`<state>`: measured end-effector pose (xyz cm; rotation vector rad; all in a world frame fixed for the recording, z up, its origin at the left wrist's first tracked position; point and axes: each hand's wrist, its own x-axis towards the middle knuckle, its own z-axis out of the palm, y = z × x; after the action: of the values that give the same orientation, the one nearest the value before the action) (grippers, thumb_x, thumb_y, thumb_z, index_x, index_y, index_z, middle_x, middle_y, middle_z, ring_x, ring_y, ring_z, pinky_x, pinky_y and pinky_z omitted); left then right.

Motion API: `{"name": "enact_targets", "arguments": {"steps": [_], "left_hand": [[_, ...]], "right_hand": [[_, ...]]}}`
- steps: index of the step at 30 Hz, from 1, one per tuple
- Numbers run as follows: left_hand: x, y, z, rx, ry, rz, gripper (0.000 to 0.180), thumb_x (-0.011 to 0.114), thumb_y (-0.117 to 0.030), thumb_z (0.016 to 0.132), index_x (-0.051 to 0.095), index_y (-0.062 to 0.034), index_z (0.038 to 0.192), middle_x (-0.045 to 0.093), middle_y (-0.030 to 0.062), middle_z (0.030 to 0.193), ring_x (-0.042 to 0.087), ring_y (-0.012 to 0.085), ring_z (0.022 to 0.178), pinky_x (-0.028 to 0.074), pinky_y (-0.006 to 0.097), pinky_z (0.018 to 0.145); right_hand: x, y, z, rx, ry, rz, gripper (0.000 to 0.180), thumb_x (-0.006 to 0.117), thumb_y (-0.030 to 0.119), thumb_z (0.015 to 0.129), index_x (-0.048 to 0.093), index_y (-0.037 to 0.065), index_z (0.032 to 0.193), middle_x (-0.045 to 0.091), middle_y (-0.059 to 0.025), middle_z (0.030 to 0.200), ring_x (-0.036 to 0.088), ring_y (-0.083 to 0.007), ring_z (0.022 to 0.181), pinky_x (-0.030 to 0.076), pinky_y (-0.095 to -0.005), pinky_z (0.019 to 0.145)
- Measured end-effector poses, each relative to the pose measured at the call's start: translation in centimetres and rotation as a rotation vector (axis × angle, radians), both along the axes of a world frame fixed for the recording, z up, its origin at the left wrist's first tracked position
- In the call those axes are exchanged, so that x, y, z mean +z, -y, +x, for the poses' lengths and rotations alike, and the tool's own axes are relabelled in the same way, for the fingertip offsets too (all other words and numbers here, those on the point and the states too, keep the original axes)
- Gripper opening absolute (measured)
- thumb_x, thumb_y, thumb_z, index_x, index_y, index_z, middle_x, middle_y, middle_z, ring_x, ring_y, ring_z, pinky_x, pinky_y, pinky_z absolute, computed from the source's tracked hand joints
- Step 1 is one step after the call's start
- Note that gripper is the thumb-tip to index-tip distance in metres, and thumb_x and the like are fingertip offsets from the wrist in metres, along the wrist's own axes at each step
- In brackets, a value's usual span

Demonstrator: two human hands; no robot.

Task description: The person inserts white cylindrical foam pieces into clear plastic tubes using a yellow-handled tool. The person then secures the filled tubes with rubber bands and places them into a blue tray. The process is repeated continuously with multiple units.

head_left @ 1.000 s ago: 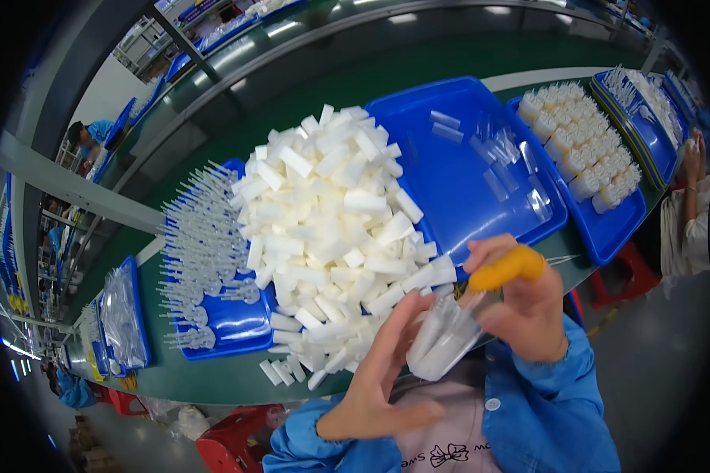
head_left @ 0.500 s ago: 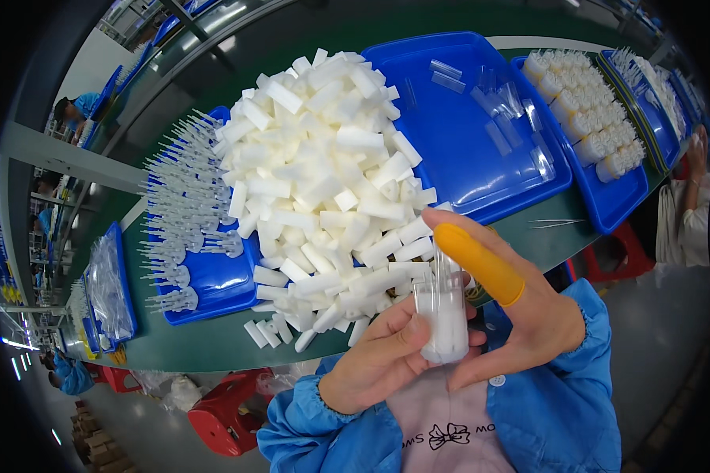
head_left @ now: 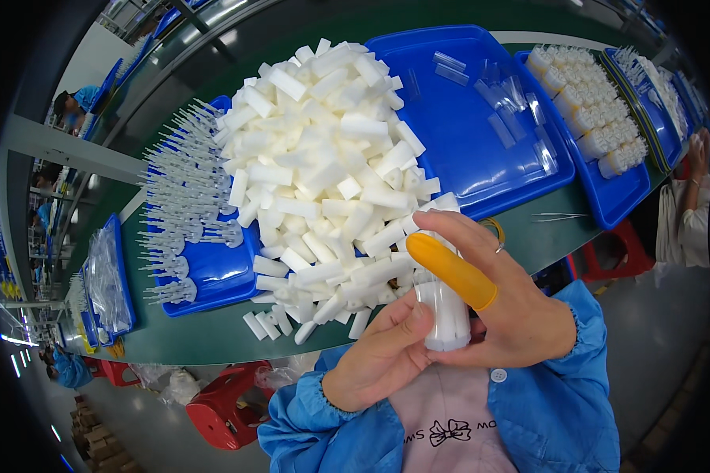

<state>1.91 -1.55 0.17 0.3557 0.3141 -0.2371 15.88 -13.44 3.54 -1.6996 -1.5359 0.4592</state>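
Observation:
Above my lap I hold a clear plastic holder (head_left: 446, 319) with white sponge-like cylinders inside. My left hand (head_left: 380, 355) is closed on its lower left side, thumb pressed to the wall. From the right, my right hand (head_left: 517, 311) wraps around it, thumb by the base and fingers across the upper end. An orange finger cot (head_left: 454, 272) covers one finger of that hand and hides the holder's top. Just beyond my hands lies a large heap of white foam cylinders (head_left: 315, 150).
Left of the heap, a blue tray (head_left: 209, 292) bears rows of spiky translucent parts (head_left: 183, 181). A blue tray (head_left: 450, 150) with clear tubes (head_left: 501, 98) lies to the right, near tweezers (head_left: 558, 216). Farther right, another tray holds filled assemblies (head_left: 599, 118). A red stool (head_left: 221, 410) stands below.
My right hand has moved left and closed in around the clear holder. Its covered finger now lies over the top, where a clear tube stood up before.

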Motion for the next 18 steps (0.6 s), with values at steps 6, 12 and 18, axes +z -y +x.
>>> {"name": "enact_targets", "arguments": {"steps": [6,12,18], "left_hand": [[0.0,0.2,-0.3,0.006,0.029,-0.094,0.059,0.051,-0.036,0.092,0.029,-0.0006,0.134,0.047,0.0136,0.127,0.049,0.0279,0.119,0.044,0.039,0.096],[-0.3,0.4,-0.2,0.015,0.018,-0.146,0.06,0.053,-0.035,0.091,0.029,-0.0016,0.135,0.045,0.012,0.128,0.048,0.0306,0.12,0.042,0.04,0.099],[-0.4,0.2,0.0,0.02,0.068,-0.095,0.061,0.056,-0.038,0.088,0.034,-0.0008,0.131,0.047,0.0127,0.125,0.05,0.0289,0.117,0.041,0.039,0.098]], "right_hand": [[1.0,0.7,1.8,0.166,-0.245,-0.037,0.097,0.082,0.019,0.058,0.03,0.002,0.138,0.025,-0.023,0.142,0.032,-0.0399,0.128,0.028,-0.0453,0.103],[0.1,0.6,0.7,0.035,-0.167,0.002,0.096,0.081,0.018,0.059,0.03,-0.001,0.137,0.028,-0.023,0.141,0.033,-0.0381,0.128,0.029,-0.0435,0.103],[-0.3,0.8,0.0,0.013,-0.181,0.07,0.088,0.079,0.013,0.063,0.031,-0.004,0.135,0.036,-0.0234,0.136,0.039,-0.0377,0.123,0.032,-0.0437,0.1]]}}
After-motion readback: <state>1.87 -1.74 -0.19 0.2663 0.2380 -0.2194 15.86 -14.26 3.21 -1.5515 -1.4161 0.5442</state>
